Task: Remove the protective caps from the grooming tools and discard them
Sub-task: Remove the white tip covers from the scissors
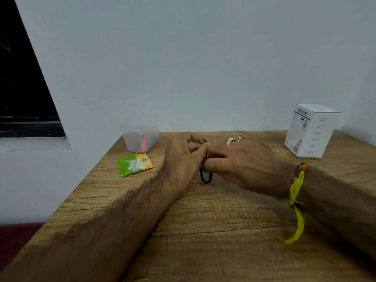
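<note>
Two hands meet at the middle of the wooden bench [203,231]. The left hand [183,155] and right hand [244,159] both pinch a thin grooming tool [204,141] between their fingertips, so each grip is narrow. A clear tub [140,137] with more tools stands near the wall, left of the hands.

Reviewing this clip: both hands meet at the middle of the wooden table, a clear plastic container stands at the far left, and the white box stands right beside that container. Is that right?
Not quite. The white box stands at the far right of the wooden table, well apart from the clear plastic container at the far left. The head view shows the left hand and right hand meeting between them.
</note>
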A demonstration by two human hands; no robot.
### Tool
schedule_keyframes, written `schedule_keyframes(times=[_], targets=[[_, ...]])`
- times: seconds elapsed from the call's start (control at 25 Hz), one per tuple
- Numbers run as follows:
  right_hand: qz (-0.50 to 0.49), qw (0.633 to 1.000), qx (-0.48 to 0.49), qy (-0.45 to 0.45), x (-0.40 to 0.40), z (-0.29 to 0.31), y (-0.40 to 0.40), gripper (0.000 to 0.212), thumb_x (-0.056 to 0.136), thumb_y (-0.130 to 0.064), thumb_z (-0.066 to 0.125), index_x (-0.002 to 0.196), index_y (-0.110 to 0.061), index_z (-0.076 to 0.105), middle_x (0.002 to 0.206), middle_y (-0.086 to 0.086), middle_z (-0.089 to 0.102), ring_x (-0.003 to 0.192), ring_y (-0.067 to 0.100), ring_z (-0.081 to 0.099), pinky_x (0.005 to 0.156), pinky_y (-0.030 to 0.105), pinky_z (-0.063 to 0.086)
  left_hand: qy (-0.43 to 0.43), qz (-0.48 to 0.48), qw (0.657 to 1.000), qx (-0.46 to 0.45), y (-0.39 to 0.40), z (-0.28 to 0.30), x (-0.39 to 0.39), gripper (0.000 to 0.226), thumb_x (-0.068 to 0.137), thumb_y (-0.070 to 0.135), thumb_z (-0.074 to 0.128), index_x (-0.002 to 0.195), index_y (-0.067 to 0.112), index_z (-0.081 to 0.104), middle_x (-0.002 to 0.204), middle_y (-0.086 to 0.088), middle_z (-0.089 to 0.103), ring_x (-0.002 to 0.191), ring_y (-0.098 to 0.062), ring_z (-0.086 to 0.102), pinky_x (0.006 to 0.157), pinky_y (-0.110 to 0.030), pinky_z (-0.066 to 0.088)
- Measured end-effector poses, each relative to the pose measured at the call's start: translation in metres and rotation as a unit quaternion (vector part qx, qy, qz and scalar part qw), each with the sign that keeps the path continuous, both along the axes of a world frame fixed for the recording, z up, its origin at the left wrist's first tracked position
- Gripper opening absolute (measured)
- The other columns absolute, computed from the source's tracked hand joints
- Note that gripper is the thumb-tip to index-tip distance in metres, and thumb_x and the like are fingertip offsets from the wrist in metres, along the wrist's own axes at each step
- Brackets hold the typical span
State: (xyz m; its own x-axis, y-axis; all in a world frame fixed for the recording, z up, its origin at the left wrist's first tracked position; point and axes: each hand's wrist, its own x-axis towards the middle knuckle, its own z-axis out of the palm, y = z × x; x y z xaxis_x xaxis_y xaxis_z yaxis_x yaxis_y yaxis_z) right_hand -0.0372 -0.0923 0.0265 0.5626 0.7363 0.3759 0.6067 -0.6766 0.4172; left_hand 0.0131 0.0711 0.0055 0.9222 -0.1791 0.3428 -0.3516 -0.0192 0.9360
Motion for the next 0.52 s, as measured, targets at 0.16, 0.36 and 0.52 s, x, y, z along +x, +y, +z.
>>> schedule_keyframes(times=[0.16, 0.36, 0.52], targets=[[0.012, 1.0, -0.001, -0.016, -0.0003, -0.0013, 0.0, 0.019, 0.09, -0.019, 0.067, 0.108, -0.025, 0.067, 0.104, 0.004, 0.063, 0.059, 0.019, 0.055, 0.045, 0.026, 0.032, 0.011, 0.0, 1.0, -0.014, 0.0001, 0.0016, -0.0023, 0.006, 0.091, 0.005, 0.069, 0.092, 0.003, 0.065, 0.065, -0.002, 0.073, 0.059, -0.014, 0.071, 0.052, -0.028, 0.055], [0.002, 1.0, 0.012, 0.013, -0.0027, -0.0007, 0.0019, 0.022, 0.092, -0.029, 0.05, 0.103, -0.028, 0.069, 0.102, -0.001, 0.065, 0.059, 0.019, 0.059, 0.043, 0.027, 0.036, 0.019, -0.001, 1.0, -0.025, -0.0011, 0.0013, -0.003, 0.006, 0.091, 0.005, 0.07, 0.089, 0.004, 0.065, 0.062, -0.003, 0.072, 0.056, -0.014, 0.069, 0.05, -0.029, 0.054], [-0.029, 0.996, 0.067, 0.044, -0.0066, -0.0026, 0.0046, 0.026, 0.091, -0.035, 0.044, 0.095, -0.029, 0.069, 0.1, -0.007, 0.067, 0.068, 0.017, 0.06, 0.049, 0.028, 0.041, 0.037, 0.017, 0.997, -0.068, -0.0007, 0.002, -0.0022, 0.007, 0.092, 0.007, 0.069, 0.088, 0.006, 0.063, 0.071, -0.009, 0.075, 0.059, -0.02, 0.073, 0.051, -0.032, 0.057]])
